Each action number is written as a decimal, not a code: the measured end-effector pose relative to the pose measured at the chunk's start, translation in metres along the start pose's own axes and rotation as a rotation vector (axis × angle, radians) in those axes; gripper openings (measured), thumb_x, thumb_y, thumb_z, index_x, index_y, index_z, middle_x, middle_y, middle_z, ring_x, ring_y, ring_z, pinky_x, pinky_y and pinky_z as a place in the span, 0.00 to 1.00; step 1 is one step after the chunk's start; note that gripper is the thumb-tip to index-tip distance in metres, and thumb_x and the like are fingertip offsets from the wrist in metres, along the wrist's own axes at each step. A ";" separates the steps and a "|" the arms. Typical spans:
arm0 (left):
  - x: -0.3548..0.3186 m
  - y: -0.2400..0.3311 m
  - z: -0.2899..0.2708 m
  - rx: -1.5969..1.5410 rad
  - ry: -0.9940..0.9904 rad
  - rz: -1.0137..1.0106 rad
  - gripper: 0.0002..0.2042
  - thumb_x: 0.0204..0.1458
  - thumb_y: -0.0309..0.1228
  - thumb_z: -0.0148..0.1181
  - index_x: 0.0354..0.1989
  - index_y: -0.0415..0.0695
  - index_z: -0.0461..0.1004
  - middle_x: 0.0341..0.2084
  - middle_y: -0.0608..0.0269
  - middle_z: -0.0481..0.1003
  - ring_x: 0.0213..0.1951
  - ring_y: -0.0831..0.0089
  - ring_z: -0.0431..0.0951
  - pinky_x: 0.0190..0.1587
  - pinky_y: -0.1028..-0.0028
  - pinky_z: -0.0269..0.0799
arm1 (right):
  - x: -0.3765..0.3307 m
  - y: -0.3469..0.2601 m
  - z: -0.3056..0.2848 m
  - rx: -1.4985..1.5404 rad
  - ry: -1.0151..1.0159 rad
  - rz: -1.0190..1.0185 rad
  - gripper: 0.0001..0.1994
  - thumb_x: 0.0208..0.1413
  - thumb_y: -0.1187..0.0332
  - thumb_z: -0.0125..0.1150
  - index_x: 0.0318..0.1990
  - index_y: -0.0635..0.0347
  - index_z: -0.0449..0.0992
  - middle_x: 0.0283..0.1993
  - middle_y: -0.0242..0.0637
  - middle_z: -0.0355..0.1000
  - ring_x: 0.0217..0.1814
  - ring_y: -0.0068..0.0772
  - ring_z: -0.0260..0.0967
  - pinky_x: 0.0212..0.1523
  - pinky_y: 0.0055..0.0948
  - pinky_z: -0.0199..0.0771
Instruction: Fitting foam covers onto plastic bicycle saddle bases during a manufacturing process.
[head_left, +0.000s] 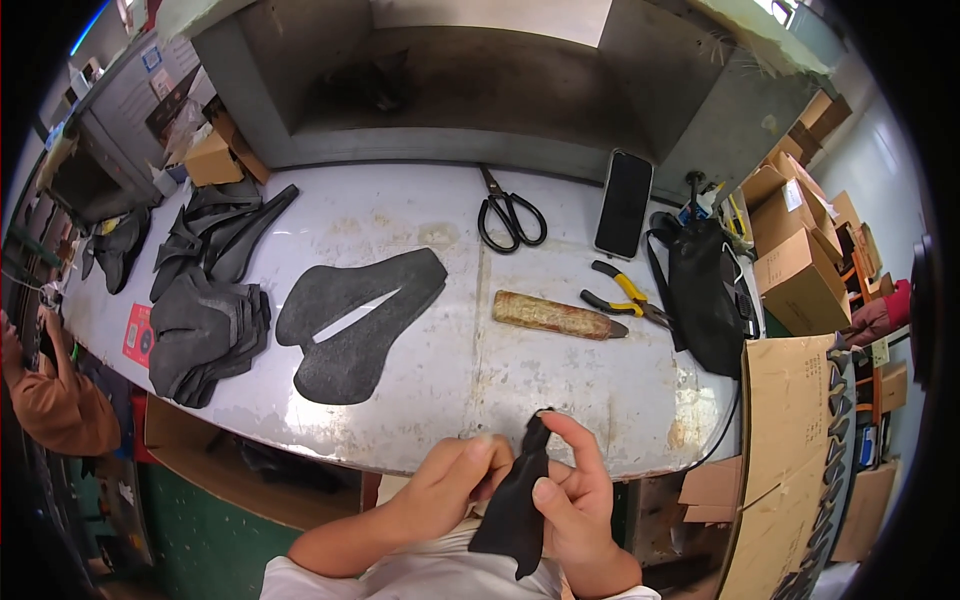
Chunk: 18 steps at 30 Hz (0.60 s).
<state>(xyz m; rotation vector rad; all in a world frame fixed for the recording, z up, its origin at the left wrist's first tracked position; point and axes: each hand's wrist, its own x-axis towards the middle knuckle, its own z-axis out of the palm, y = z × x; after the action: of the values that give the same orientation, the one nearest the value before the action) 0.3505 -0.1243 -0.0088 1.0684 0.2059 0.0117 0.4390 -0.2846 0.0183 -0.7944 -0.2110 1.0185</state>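
Close to my body, in front of the table's near edge, my right hand (580, 495) grips a limp black leather-like piece (514, 510) between thumb and fingers. The piece is narrow at its top and wider where it hangs down. My left hand (455, 475) is curled closed right beside it, fingertips turned inward; what they hold, if anything, is hidden. A flat, black V-shaped cut piece (375, 345) with a slit lies on the table ahead of my left hand. Beyond my right hand lies a worn, wood-coloured handled tool (550, 314) with a short dark tip.
Black scissors (512, 218), yellow-and-black pliers (630, 290), a phone (624, 205) and a black bag (705, 295) lie on the table. Stacked black pieces (210, 335) fill its left. A metal cabinet (450, 145) stands behind, cardboard boxes (800, 270) at right, another person (60, 400) far left.
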 end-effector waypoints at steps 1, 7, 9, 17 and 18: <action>-0.006 0.013 0.009 0.167 0.065 0.062 0.17 0.66 0.37 0.44 0.28 0.38 0.68 0.25 0.66 0.67 0.28 0.79 0.63 0.32 0.77 0.60 | -0.001 0.001 -0.001 -0.126 0.049 -0.057 0.31 0.63 0.76 0.53 0.70 0.61 0.46 0.50 0.45 0.74 0.50 0.23 0.71 0.49 0.21 0.71; 0.000 0.005 0.010 0.064 0.025 -0.044 0.15 0.67 0.37 0.44 0.28 0.41 0.66 0.20 0.74 0.61 0.25 0.83 0.60 0.27 0.77 0.58 | -0.004 0.002 -0.001 -0.266 0.114 -0.231 0.31 0.62 0.79 0.53 0.69 0.61 0.47 0.48 0.44 0.75 0.48 0.22 0.72 0.48 0.20 0.70; 0.000 0.011 0.015 0.268 0.064 0.006 0.17 0.67 0.40 0.45 0.29 0.42 0.65 0.20 0.76 0.61 0.26 0.85 0.59 0.27 0.79 0.58 | -0.002 -0.005 0.001 -0.071 0.080 -0.077 0.32 0.60 0.80 0.54 0.69 0.60 0.46 0.51 0.45 0.73 0.52 0.25 0.70 0.53 0.24 0.69; 0.000 0.014 0.008 0.489 0.076 0.160 0.13 0.65 0.35 0.46 0.28 0.43 0.66 0.23 0.74 0.64 0.26 0.84 0.60 0.28 0.78 0.57 | 0.013 -0.005 -0.006 -0.154 0.018 -0.160 0.37 0.57 0.81 0.57 0.71 0.59 0.45 0.57 0.45 0.68 0.58 0.30 0.67 0.59 0.30 0.66; 0.002 0.012 0.010 0.492 0.073 0.158 0.13 0.65 0.35 0.46 0.28 0.43 0.66 0.23 0.74 0.64 0.26 0.84 0.60 0.28 0.78 0.57 | 0.013 -0.006 -0.004 -0.151 0.019 -0.164 0.37 0.57 0.81 0.57 0.71 0.59 0.45 0.57 0.45 0.68 0.58 0.30 0.67 0.59 0.30 0.66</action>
<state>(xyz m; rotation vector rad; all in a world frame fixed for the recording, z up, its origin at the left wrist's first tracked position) 0.3557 -0.1270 0.0056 1.5747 0.1940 0.1491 0.4518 -0.2771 0.0168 -0.9081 -0.3342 0.8474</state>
